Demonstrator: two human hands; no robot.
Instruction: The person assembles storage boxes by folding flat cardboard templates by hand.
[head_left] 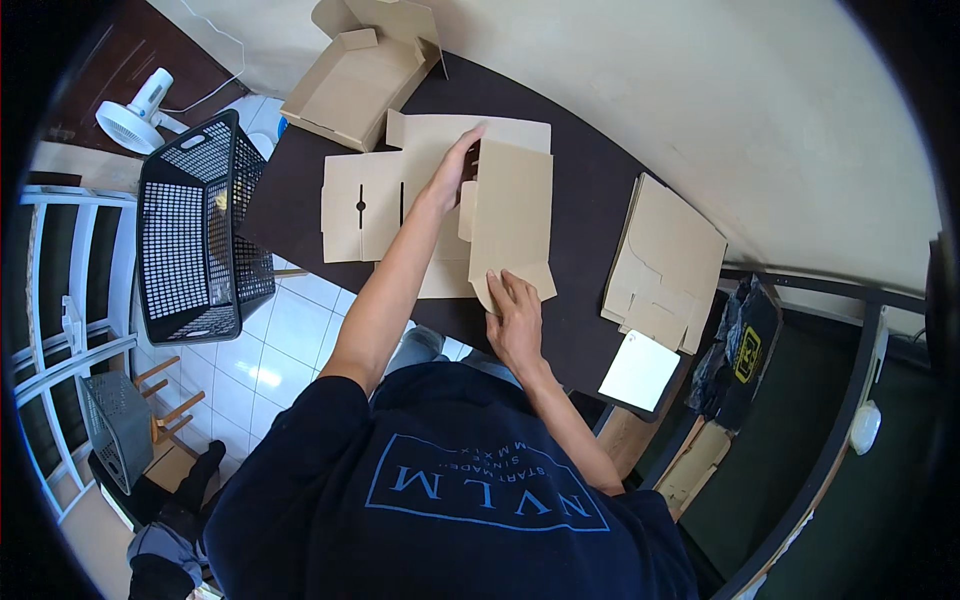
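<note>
A brown cardboard box blank (513, 200), partly folded, lies on the dark table before me. Its right panel is folded up and over, while the slotted left part (360, 205) lies flat. My left hand (452, 182) grips the far left edge of the raised panel, its fingers partly hidden behind the board. At the near end, my right hand (517, 322) pinches the small end flap between thumb and fingers.
A folded open box (360, 85) stands at the table's far left. Flat cardboard blanks (665, 255) are stacked on the right, beside a white sheet-like panel (640, 370). A black crate (190, 225) and a white fan (135, 115) are left of the table (290, 215). Another person's leg (200, 475) shows lower left.
</note>
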